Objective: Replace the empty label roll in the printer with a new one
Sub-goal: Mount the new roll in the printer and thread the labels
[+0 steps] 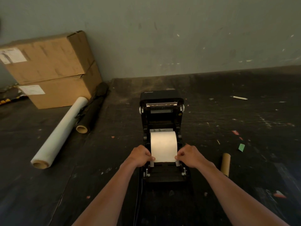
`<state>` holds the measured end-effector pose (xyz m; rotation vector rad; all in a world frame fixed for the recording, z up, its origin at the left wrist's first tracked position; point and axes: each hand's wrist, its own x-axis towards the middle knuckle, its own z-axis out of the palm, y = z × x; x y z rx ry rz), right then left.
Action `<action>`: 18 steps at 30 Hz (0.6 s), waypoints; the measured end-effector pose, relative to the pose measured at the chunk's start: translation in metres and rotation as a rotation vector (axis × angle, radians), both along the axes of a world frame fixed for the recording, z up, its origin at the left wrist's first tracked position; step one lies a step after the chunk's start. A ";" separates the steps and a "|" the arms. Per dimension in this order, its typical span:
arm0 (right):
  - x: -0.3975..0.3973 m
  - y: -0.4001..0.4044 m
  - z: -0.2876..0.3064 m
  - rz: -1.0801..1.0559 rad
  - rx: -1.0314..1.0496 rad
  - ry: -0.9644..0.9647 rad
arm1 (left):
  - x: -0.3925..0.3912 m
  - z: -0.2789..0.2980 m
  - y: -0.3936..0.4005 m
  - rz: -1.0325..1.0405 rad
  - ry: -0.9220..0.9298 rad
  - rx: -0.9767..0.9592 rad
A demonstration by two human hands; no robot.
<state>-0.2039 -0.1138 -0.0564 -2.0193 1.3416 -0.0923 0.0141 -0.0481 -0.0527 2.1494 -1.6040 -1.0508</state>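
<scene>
A black label printer [161, 97] stands on the dark surface with its lid swung up and back. A new white label roll [163, 142] lies in its open bay, and a strip of paper runs from it toward me. My left hand [140, 154] pinches the strip's near left corner. My right hand [188, 154] pinches the near right corner. Both hold the paper just above the pale paper guides at the front of the bay. An empty brown cardboard core [225, 163] lies on the surface to the right of the printer.
Two stacked cardboard boxes [48, 69] stand at the back left against the grey wall. A long roll of clear film [61, 131] and a black roll [92, 110] lie in front of them. A green scrap [241, 147] and other paper bits litter the right side.
</scene>
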 end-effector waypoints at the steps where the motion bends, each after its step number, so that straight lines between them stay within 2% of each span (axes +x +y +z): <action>1: 0.000 -0.001 0.000 0.006 0.009 -0.003 | 0.001 0.000 -0.001 -0.009 0.013 0.009; 7: 0.001 -0.003 -0.002 -0.015 0.021 -0.006 | 0.001 -0.002 -0.002 0.001 0.048 0.017; 13: -0.002 0.002 -0.005 -0.069 -0.008 -0.114 | 0.005 -0.001 -0.007 -0.031 0.019 0.045; 18: -0.002 0.002 -0.006 -0.046 -0.031 -0.079 | 0.005 -0.004 -0.010 -0.033 0.003 0.035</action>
